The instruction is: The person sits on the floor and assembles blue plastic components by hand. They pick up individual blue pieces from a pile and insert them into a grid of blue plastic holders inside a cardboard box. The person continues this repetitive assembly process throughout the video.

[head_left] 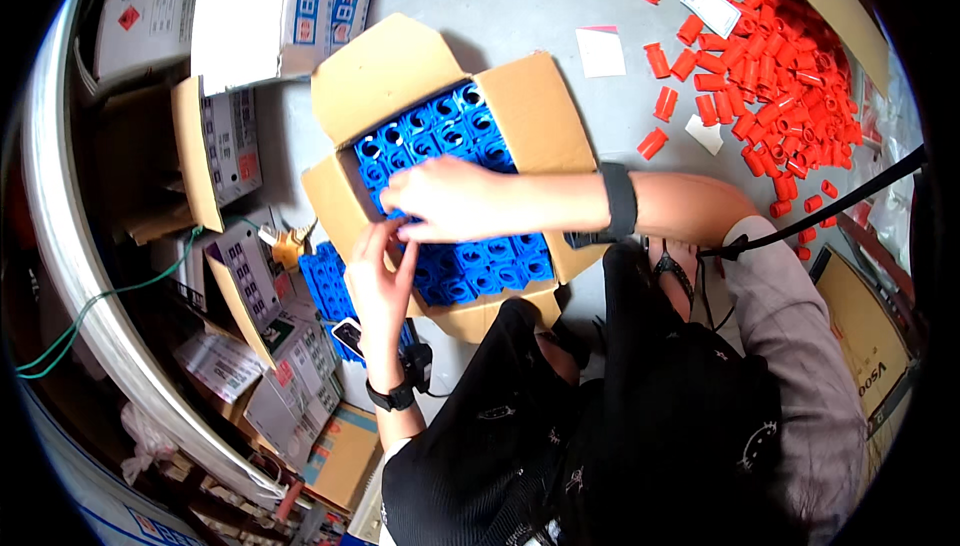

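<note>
An open cardboard box [385, 71] on the grey floor holds rows of several blue plastic blocks [440, 131] with round holes. My right hand [445, 201] reaches across the box from the right, fingers bent down on the blocks in the middle rows. My left hand [380, 271] comes up from below at the box's near left edge, fingers touching the same blocks. Both wrists wear black bands. Whether either hand grips a block is hidden by the fingers.
A heap of several orange plastic parts [790, 76] covers the floor at the upper right. More blue blocks [325, 286] lie left of the box. Cardboard cartons [235, 141] and printed packages stand at the left. A black cable [840, 204] crosses my right arm.
</note>
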A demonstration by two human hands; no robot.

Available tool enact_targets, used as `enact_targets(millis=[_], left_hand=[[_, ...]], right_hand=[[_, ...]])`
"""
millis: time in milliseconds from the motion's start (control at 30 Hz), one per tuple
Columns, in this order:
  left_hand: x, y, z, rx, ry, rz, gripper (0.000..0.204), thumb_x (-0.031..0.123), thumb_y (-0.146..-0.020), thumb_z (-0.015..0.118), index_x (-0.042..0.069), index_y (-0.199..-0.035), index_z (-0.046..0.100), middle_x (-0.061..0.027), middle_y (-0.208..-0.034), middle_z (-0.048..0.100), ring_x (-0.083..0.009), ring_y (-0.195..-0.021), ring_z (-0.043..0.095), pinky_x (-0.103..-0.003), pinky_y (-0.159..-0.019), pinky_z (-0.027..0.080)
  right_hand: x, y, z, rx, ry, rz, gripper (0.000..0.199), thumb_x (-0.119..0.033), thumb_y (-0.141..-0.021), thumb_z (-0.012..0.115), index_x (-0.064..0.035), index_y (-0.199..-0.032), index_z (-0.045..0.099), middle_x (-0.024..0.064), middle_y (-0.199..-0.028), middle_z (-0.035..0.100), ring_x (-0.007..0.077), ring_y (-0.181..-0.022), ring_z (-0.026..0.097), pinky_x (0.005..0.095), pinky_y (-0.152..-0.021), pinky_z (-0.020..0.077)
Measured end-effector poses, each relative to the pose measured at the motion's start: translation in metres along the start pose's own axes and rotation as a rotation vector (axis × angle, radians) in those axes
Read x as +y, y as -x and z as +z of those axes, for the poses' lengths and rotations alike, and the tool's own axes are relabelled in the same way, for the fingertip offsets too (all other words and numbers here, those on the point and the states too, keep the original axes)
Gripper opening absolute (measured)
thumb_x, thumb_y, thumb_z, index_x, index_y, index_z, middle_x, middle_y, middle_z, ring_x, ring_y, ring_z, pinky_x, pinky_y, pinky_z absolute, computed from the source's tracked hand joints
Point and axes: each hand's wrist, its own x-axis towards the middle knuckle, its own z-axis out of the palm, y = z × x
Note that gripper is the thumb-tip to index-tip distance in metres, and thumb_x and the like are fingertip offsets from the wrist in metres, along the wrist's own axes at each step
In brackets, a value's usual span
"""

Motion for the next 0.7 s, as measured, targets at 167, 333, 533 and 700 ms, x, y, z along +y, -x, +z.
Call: enact_targets(millis=[167,333,533,700], left_hand=[[0.022,-0.090,-0.004,0.181,0.199,0.165,0.051,0.015,-0.084,0.074,0.002,-0.129,0.055,-0.0155,-0.101,0.067,-0.0253,-0.094,0.065,-0.035,-0.084,0.050],[0.038,-0.192,0.015,0.350,0.026,0.431,0.043,0.022,-0.088,0.070,0.001,-0.124,0.058,-0.0179,-0.115,0.065,-0.0300,-0.109,0.062,-0.036,-0.095,0.047],[0.025,-0.271,0.062,0.203,-0.249,0.465,0.057,0.023,-0.085,0.063,0.008,-0.138,0.047,-0.0209,-0.145,0.042,-0.0367,-0.131,0.044,-0.044,-0.105,0.041],[0.021,-0.299,0.069,0.029,-0.461,0.436,0.060,0.023,-0.085,0.061,0.008,-0.141,0.045,-0.0195,-0.147,0.041,-0.0351,-0.133,0.043,-0.044,-0.106,0.041]], right_hand=[[0.057,-0.037,-0.075,0.285,0.107,0.068,0.035,-0.036,-0.076,0.071,-0.0065,-0.095,0.068,0.0108,-0.082,0.070,0.0278,-0.071,0.069,0.0404,-0.066,0.0548],[0.162,-0.041,-0.145,0.473,0.491,0.209,0.033,-0.024,-0.077,0.071,-0.0062,-0.103,0.066,0.0147,-0.102,0.067,0.0287,-0.094,0.065,0.0404,-0.078,0.0528],[0.246,-0.062,-0.160,0.416,0.750,0.395,0.053,-0.021,-0.079,0.069,-0.0142,-0.130,0.055,0.0151,-0.127,0.055,0.0352,-0.118,0.052,0.0473,-0.093,0.0484],[0.250,-0.084,-0.129,0.325,0.818,0.180,0.060,-0.024,-0.081,0.067,-0.0203,-0.138,0.050,0.0136,-0.128,0.054,0.0341,-0.120,0.049,0.0477,-0.094,0.0466]])
